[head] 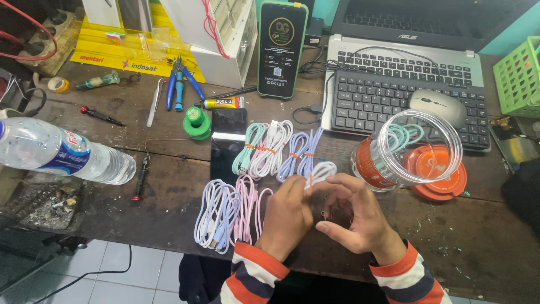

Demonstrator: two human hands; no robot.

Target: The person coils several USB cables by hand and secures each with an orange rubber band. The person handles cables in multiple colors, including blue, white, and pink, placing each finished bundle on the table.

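Both hands, left [287, 217] and right [354, 217], pinch one white coiled cable [320, 171]. Nine or so bundled cables [270, 149] lie finished on the tabletop [478, 236]. The clear jar [413, 149] shows one more inside.

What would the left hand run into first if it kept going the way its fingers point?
The left hand points up and away from the person, pinching a white coiled cable. Past that, the first thing in line is likely the lilac cable bundle, then the keyboard. Depth is uncertain.
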